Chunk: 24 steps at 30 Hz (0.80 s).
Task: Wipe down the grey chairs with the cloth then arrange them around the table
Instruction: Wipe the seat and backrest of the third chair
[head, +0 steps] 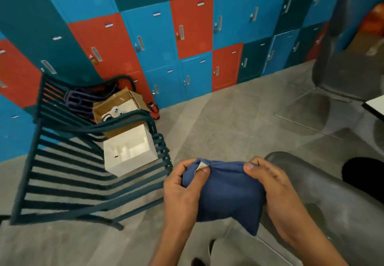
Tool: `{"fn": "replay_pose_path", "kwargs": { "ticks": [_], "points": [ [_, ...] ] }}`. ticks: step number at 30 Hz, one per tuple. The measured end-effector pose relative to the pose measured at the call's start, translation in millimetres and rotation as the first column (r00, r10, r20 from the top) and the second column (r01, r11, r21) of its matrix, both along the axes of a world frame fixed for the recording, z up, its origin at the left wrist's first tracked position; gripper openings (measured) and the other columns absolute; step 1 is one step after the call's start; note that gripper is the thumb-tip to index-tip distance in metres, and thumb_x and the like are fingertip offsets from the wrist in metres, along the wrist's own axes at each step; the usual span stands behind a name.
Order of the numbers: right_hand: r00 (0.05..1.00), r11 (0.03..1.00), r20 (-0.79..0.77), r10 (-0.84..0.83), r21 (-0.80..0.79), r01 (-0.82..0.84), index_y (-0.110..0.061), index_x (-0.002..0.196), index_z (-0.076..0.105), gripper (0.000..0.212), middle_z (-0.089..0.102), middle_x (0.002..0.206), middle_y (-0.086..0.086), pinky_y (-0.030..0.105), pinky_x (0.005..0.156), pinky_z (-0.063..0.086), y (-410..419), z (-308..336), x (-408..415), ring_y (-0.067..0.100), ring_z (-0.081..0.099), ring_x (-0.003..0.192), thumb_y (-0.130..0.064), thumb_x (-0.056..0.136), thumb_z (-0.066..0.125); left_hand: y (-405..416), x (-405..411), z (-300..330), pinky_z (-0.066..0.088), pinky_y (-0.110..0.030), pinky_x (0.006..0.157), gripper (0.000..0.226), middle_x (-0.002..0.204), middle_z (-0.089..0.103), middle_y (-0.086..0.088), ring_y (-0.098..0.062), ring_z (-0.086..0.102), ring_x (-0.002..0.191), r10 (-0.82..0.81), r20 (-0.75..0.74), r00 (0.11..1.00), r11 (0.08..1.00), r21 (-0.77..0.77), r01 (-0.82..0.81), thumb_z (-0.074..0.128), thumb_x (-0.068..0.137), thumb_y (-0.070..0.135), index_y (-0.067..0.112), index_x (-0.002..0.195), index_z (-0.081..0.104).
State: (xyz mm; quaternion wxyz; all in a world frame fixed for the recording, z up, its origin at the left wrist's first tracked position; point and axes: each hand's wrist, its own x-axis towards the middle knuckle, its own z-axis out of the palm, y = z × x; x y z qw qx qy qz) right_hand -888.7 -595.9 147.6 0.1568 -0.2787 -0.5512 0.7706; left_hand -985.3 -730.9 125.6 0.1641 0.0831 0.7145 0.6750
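Folded dark-blue cloth (224, 193) held up in front of the body, between both hands, above the grey floor and just left of the nearest grey moulded plastic chair (324, 199). Left hand (182, 188) curled round the cloth's left side, thumb pinching the top edge beside a small white tag; right hand (274, 191) wrapped round the right side, thumb pressed on the top fold. Each grip closed on the fabric, apparently to bunch or refold it into a pad fit for wiping. Not yet laid on any seat, so wiping seemingly not begun on this chair.

Second grey chair (340, 37) upright at far right, well apart, with the corner of a white tabletop (376, 105) just in front of it. Probably the spot for arranging later.

At left, a dark teal slatted metal bench (68, 161), carrying a white box (128, 151) and an open brown cardboard box (118, 107), set against a wall of blue, red and teal lockers (187, 26). Near the lockers, a small red item on the floor, too blurred to name.
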Motion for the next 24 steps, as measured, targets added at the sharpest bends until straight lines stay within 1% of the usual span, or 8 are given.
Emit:
{"fn": "replay_pose_path", "kwargs": {
  "ticks": [2,4,6,9,12,17,19,24],
  "points": [
    [0.998,0.998,0.017,-0.056,-0.011,0.056,-0.009,0.066,0.051,0.030,0.049,0.069,0.013,0.034,0.058,0.035,10.3,-1.6,-13.0,0.025,0.042,0.067,-0.029,0.084,0.065,16.8,-19.1,-2.0,0.055,-0.018,0.074,0.018,0.089,0.076,0.009,-0.008,0.071,0.086,-0.056,0.003,0.998,0.998,-0.009,0.056,0.071,0.093,0.016,0.032,0.086,0.075],
    [0.995,0.996,0.029,-0.092,0.014,0.092,-0.006,0.067,0.051,0.032,0.052,0.070,0.014,0.034,0.059,0.036,23.0,-1.7,-25.4,0.025,0.044,0.068,-0.031,0.081,0.064,35.8,-37.5,-3.7,0.052,-0.013,0.070,0.016,0.087,0.076,0.013,-0.003,0.070,0.084,-0.095,0.019,0.995,0.995,-0.009,0.096,0.071,0.092,0.016,0.030,0.084,0.074],
    [0.990,0.989,0.002,-0.141,0.037,0.141,-0.010,0.063,0.052,0.031,0.050,0.066,0.010,0.029,0.055,0.037,38.4,-6.5,-36.6,0.022,0.044,0.062,-0.024,0.083,0.072,55.6,-56.7,-7.4,0.052,-0.012,0.070,0.013,0.087,0.075,0.016,0.000,0.070,0.083,-0.130,0.025,0.991,0.992,0.000,0.130,0.072,0.091,0.016,0.029,0.091,0.071],
    [0.976,0.975,-0.014,-0.215,0.057,0.216,-0.020,0.055,0.054,0.039,0.046,0.057,0.002,0.018,0.049,0.037,61.3,-11.3,-54.8,0.009,0.043,0.053,-0.015,0.093,0.059,88.9,-84.2,-11.4,0.053,-0.013,0.072,0.011,0.090,0.074,0.017,-0.001,0.070,0.085,-0.203,0.009,0.979,0.979,0.000,0.203,0.072,0.091,0.015,0.023,0.098,0.069],
    [0.957,0.957,-0.012,-0.290,0.023,0.290,-0.021,0.053,0.055,0.034,0.046,0.057,0.001,0.018,0.049,0.038,83.1,-10.2,-70.4,0.009,0.044,0.053,-0.019,0.087,0.060,121.5,-108.1,-10.8,0.052,-0.013,0.071,0.013,0.094,0.074,0.018,0.000,0.069,0.087,-0.286,0.011,0.958,0.957,-0.036,0.287,0.073,0.090,0.019,0.025,0.101,0.069],
    [0.915,0.915,-0.016,-0.403,0.023,0.404,-0.022,0.054,0.053,0.045,0.045,0.055,-0.004,0.015,0.048,0.036,122.4,-6.8,-79.5,0.005,0.042,0.051,-0.008,0.097,0.052,178.2,-131.5,-4.3,0.050,-0.011,0.071,0.014,0.092,0.072,0.020,0.001,0.068,0.088,-0.443,-0.028,0.896,0.896,-0.056,0.441,0.072,0.090,0.016,0.022,0.100,0.067],
    [0.889,0.889,-0.004,-0.458,0.019,0.458,-0.017,0.058,0.050,0.041,0.044,0.056,-0.002,0.015,0.049,0.037,134.0,-4.4,-77.5,0.005,0.042,0.052,-0.010,0.098,0.052,200.5,-135.0,-4.3,0.050,-0.009,0.071,0.014,0.090,0.072,0.019,0.002,0.068,0.086,-0.508,-0.054,0.859,0.860,-0.073,0.504,0.071,0.090,0.011,0.020,0.099,0.066],
    [0.809,0.811,0.065,-0.584,0.079,0.579,-0.022,0.057,0.052,0.043,0.047,0.056,-0.008,0.013,0.051,0.037,156.0,-14.5,-62.9,0.002,0.044,0.053,-0.014,0.100,0.054,253.5,-137.0,-14.8,0.051,-0.013,0.071,0.015,0.090,0.073,0.016,0.000,0.069,0.084,-0.661,-0.034,0.750,0.749,-0.098,0.655,0.072,0.090,0.008,0.018,0.100,0.067]
  ]
}}
